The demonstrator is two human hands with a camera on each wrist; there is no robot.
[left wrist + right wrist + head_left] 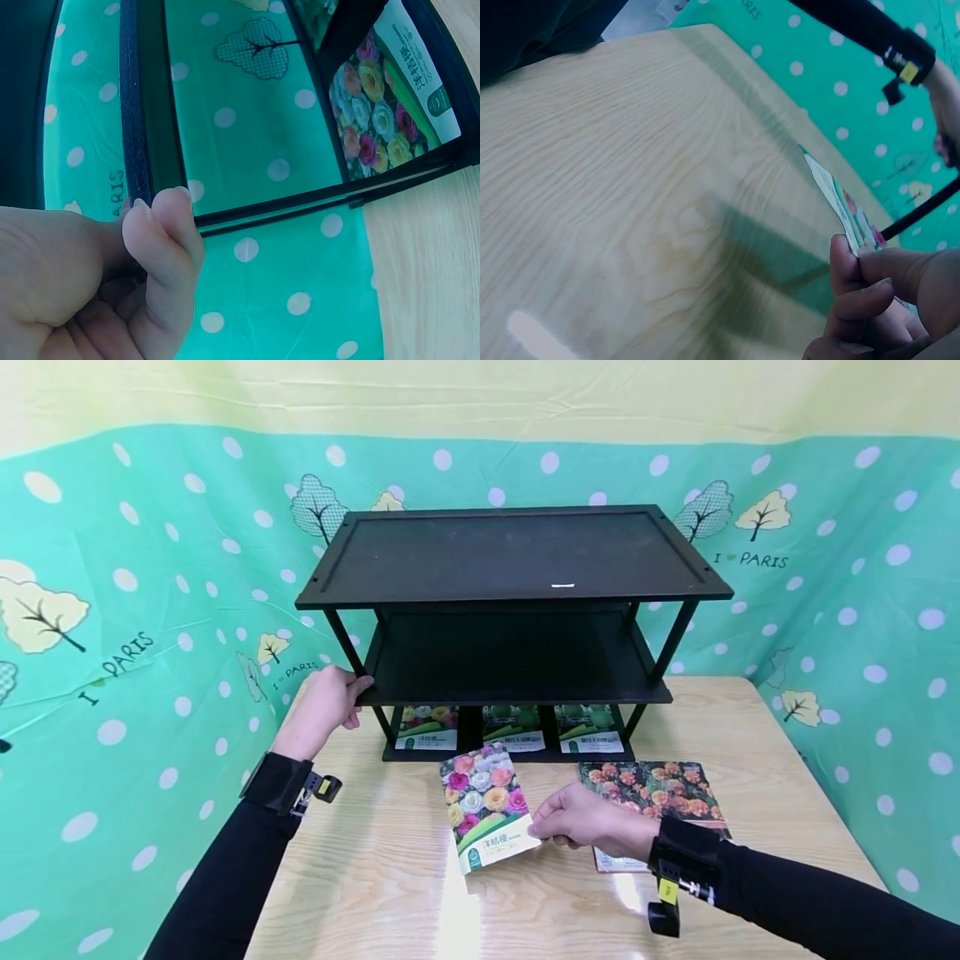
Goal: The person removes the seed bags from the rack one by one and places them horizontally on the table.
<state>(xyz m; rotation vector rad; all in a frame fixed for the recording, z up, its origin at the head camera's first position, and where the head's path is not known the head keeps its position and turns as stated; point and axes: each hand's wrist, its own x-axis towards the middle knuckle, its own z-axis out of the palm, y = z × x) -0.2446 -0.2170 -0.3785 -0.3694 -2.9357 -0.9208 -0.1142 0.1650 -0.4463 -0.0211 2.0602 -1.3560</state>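
Observation:
My right hand (592,818) pinches the lower right corner of a flower seed packet (483,797) between thumb and fingers. Pink, white and yellow blooms are printed on it, and it is held tilted in front of a black tiered shelf (517,556). In the right wrist view the packet (840,202) shows nearly edge-on. My left hand (326,706) grips the front left corner of the middle tier (510,660), thumb on top. Three seed packets lie side by side on the bottom tier: a flower one (427,727) at left, green ones (513,728) in the middle and right.
Packets with orange flowers (656,785) lie on the wooden table (360,860), right of the shelf's front and partly hidden by my right forearm. A green dotted curtain (187,635) surrounds the table. A small white mark (562,586) shows on the top tier.

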